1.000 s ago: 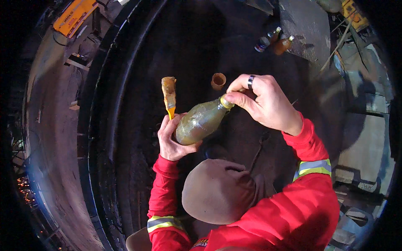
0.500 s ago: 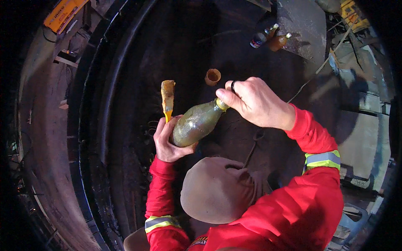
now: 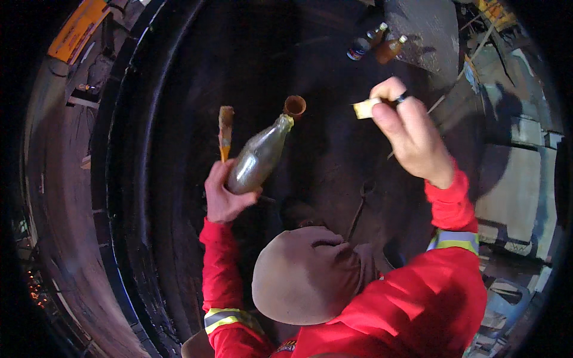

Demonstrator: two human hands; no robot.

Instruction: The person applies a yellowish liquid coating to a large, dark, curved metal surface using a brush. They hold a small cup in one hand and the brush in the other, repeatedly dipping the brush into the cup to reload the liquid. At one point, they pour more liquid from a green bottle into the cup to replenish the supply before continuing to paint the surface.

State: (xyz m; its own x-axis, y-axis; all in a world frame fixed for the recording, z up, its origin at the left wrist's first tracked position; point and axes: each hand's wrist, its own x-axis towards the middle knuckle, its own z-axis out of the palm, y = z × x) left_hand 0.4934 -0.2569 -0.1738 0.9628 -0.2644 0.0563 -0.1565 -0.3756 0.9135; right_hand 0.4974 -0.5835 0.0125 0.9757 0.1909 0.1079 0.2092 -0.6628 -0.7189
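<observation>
From where I watch, the left hand point(image 3: 224, 197) has its grip wrapped round the lower body of a cloudy plastic bottle point(image 3: 256, 156), and the same fist pins a small brush point(image 3: 225, 132) beside it. The bottle is tilted, neck up and to the right, its open mouth just below a small brown cup-shaped piece point(image 3: 294, 106) that sits on the dark surface behind — whether the two touch I cannot tell. The brush stands nearly upright, an orange band showing just above the fingers, its worn head on top.

The right hand point(image 3: 412, 134) is raised well apart from the bottle, thumb and forefinger pinching a pale yellow cap point(image 3: 364, 109); a dark ring sits on one finger. Both sleeves are red with reflective bands.

Everything is held over the inside of a huge black tyre point(image 3: 143, 179), whose rim curves down the left. A tan cap point(image 3: 304, 274) fills the lower middle of the view. At the upper right, three small bottles point(image 3: 376, 42) stand together — far from both hands.
</observation>
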